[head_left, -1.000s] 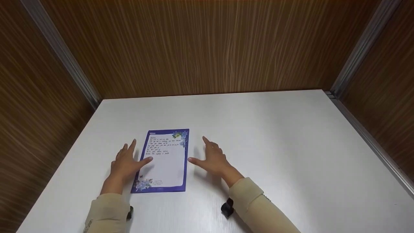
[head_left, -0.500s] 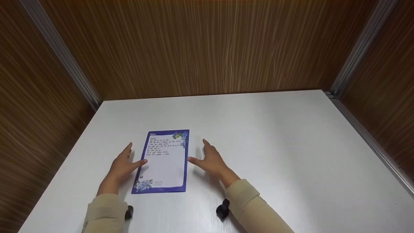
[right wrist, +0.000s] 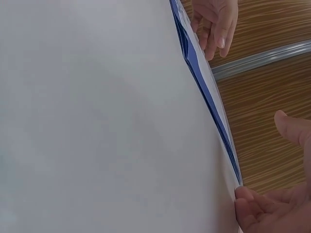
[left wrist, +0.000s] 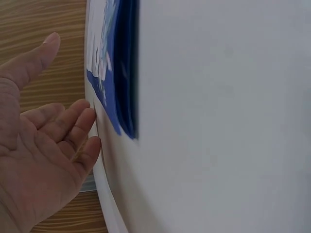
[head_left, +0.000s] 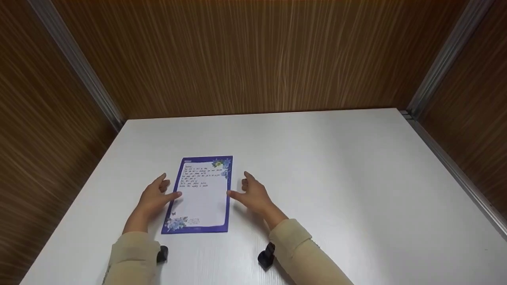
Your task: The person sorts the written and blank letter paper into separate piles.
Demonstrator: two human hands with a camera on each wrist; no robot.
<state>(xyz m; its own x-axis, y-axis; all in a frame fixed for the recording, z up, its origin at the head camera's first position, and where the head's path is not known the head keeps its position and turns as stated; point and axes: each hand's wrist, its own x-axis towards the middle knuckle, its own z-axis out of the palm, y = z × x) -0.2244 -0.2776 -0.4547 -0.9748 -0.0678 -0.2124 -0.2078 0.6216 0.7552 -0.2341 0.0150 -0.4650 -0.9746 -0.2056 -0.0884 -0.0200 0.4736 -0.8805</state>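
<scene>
**Purple-bordered paper (head_left: 204, 204): surface and surroundings**

The paper lies on a white table (head_left: 336, 178), its long sides running away from the person. From left to right, its white face carries blue flowers (head_left: 176, 223) at the near-left corner, a small butterfly above them, dark lines of text (head_left: 198, 177) in the far half, too small to read, and blue and yellow flowers (head_left: 222, 164) at the far-right corner. The wrist views show slightly parted blue layers along its edge.

Well left of the paper stands a wood-grain left panel (head_left: 43, 114). Just beside the left border is the left hand (head_left: 154, 197): thumb and index finger spread wide, other fingers loosely bent, holding nothing. Its thumb obstructs part of that border. A black device (head_left: 162, 254) sits nearer the person than the paper, at the left sleeve (head_left: 132, 257). Just beside the right border, the right hand (head_left: 254, 196) has its thumb and index finger wide apart, gripping nothing; its thumb tip overlaps the border. Contact there cannot be determined. Nearer the person than the paper and to its right are a second black device (head_left: 266, 257) and the right sleeve (head_left: 305, 249).
</scene>
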